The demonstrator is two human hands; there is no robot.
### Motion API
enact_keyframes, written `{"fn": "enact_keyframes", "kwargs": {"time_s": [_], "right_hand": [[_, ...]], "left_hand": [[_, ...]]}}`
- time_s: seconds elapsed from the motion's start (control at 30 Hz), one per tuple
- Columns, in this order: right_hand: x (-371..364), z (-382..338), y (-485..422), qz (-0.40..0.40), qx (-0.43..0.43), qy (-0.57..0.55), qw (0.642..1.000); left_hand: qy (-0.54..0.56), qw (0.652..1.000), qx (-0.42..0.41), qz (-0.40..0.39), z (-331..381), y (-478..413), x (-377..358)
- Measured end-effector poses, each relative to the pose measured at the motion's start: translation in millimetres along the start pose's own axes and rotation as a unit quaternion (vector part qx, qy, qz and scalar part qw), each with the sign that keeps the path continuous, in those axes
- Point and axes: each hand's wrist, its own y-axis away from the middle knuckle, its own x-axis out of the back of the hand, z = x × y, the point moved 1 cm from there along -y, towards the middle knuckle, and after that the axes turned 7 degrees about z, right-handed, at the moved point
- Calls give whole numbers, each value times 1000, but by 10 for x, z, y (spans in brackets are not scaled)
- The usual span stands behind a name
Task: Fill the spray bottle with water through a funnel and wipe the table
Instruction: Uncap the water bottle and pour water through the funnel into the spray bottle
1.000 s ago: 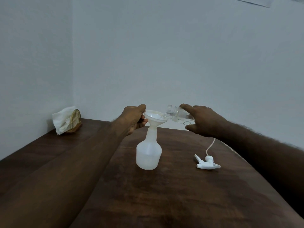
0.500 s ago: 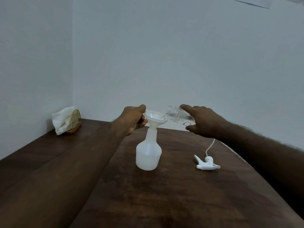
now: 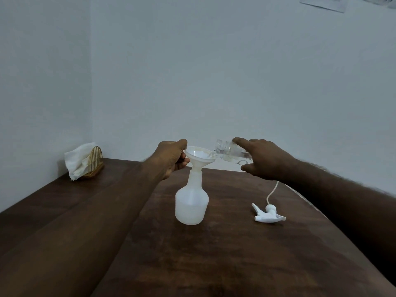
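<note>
Pouring is under way at the spray bottle, which stands upright near the middle of the table — everything else is best placed from it. A white funnel sits in its neck, stem down, wide bowl up. The left hand, on the bottle's left, is curled closed with thumb and fingers pinching the funnel's rim. On the bottle's right, the right hand is wrapped around a clear water bottle; its long axis lies nearly level, mouth pointing left and resting just over the funnel's right edge. That mouth-over-bowl line is what the pour turns on — tip it further and I'd judge the water could overshoot.

The spray bottle is translucent white plastic, round-shouldered with a narrow neck; how full it is I cannot tell. Right of it, well apart, the white trigger head lies on its side, its thin tube trailing away. Far left and behind, tissues sit in a small golden wire holder. The tabletop is dark, wood-grained and dull.
</note>
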Motion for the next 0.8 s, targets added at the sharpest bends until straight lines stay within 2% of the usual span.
{"fn": "enact_keyframes", "kwargs": {"time_s": [0.8], "right_hand": [[24, -17, -21, -4, 3, 13, 1000]], "left_hand": [[2, 1000, -12, -1, -16, 14, 15]]}}
